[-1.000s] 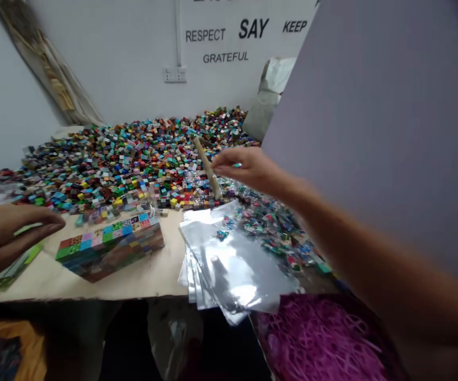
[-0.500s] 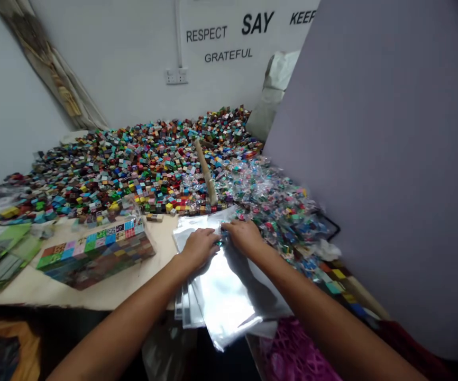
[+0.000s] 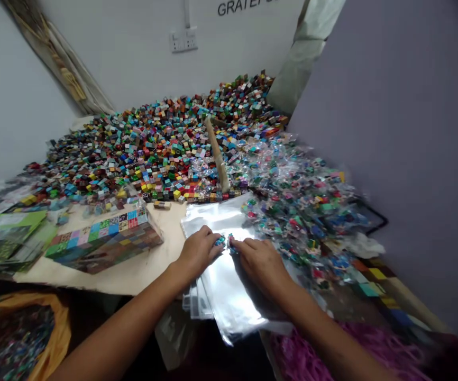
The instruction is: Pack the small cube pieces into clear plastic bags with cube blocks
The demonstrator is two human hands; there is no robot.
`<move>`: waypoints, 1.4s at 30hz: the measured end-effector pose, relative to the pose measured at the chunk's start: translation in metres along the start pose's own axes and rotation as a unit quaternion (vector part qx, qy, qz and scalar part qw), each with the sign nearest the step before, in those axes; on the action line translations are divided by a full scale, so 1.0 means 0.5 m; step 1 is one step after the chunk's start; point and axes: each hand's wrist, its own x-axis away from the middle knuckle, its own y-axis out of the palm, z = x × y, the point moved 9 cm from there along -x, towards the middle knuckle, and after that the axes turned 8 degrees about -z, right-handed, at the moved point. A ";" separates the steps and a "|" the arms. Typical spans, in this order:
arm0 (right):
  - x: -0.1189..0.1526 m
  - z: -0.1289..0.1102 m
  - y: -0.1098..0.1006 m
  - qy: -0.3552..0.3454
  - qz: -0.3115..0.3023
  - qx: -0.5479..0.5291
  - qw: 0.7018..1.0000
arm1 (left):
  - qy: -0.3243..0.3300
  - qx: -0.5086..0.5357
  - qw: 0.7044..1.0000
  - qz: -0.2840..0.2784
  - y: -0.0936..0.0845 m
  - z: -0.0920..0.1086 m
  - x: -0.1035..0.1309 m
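Observation:
My left hand is closed, its fingertips pinching a small teal-and-blue piece too tiny to name. Facing it, my right hand pinches another small piece, teal with some pink. A narrow gap separates the two pieces. Both hands are just over a stack of shiny clear plastic bags, which overhangs the table's front edge. To the right of the bags lies a heap of small clear packets with colourful bits inside.
Small colourful cubes are piled along the wall, with a wooden stick on them. On the left are a printed block-pattern box and green printed packs. Below is an orange sack. A grey panel bounds the right side.
My view has tilted down, bringing more of the orange sack into sight. The hands stay over the bags, and the small pieces between their fingertips show more clearly.

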 end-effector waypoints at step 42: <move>0.105 -0.050 0.002 0.048 0.089 -0.068 0.992 | 0.215 -0.058 0.973 0.057 0.002 0.094 0.094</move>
